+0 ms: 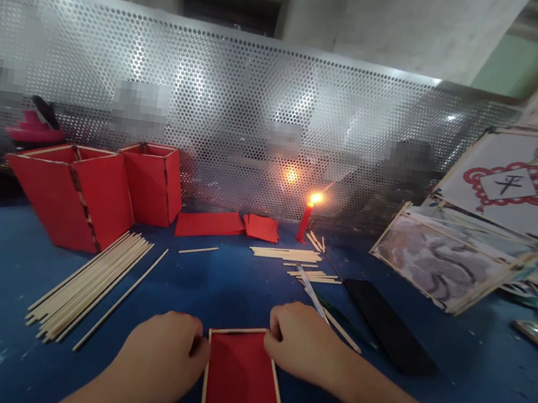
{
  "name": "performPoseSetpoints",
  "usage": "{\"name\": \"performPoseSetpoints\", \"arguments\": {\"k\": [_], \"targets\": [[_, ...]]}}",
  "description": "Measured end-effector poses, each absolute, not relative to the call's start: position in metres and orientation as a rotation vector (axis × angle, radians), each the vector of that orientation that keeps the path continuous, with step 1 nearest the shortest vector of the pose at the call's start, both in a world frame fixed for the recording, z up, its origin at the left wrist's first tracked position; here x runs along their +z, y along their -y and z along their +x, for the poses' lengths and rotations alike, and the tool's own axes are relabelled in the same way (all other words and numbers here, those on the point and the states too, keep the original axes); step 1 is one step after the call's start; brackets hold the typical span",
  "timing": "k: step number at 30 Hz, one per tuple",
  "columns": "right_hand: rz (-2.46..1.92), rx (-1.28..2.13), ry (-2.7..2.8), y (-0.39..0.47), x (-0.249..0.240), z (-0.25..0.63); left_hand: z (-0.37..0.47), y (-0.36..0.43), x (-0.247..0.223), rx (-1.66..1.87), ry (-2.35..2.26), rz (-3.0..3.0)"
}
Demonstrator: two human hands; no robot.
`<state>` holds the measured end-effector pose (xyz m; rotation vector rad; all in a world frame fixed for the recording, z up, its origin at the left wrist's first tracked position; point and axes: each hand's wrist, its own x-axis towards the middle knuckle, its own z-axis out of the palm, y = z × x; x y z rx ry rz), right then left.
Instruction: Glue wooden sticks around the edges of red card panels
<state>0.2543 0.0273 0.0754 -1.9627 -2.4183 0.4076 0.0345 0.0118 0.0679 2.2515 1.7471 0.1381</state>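
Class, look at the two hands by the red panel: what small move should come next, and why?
Probably a gentle press by the right hand at the far right corner of the red panel, with the left hand steadying the opposite side: both hands are already at its edges, and pale strips line the visible sides.

1 head view, forward and down, close over the blue table (236, 290)
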Motion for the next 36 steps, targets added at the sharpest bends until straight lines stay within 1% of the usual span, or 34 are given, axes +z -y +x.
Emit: {"name": "performPoseSetpoints", "arguments": {"k": [4, 7, 10, 15, 17, 20, 24, 27, 33, 36], "targets": [[-1.984, 0.422, 2.316, -0.032, 0.065, 0.253, 0.027, -0.023, 0.071, 0.219, -1.740, 2.173], [-1.930, 0.455, 2.245, -0.034, 0.064, 0.254, 0.025, -0.027, 0.070, 0.345, -1.670, 2.078], [-1.777, 0.505, 2.116, -0.029, 0.074, 0.251, 0.028, -0.027, 0.069, 0.481, -1.515, 1.984], [-1.525, 0.540, 2.032, -0.015, 0.096, 0.247, 0.031, -0.024, 0.068, 0.645, -1.108, 1.545], [-1.457, 0.562, 2.021, -0.011, 0.101, 0.247, 0.030, -0.022, 0.069, 0.670, -1.054, 1.566], [-1.377, 0.644, 2.007, -0.008, 0.103, 0.248, 0.028, -0.018, 0.073, 0.685, -1.074, 1.749], [-1.307, 0.841, 1.975, -0.005, 0.105, 0.245, 0.031, -0.014, 0.079, 0.719, -0.917, 1.720], [-1.301, 1.026, 1.913, -0.003, 0.105, 0.242, 0.034, -0.015, 0.083, 0.695, -0.881, 1.662], [-1.230, 1.641, 1.540, -0.007, 0.101, 0.241, 0.033, -0.017, 0.088, 0.566, -0.951, 1.594], [-1.199, 1.865, 1.421, -0.011, 0.097, 0.243, 0.032, -0.017, 0.088, 0.525, -0.956, 1.575]]}}
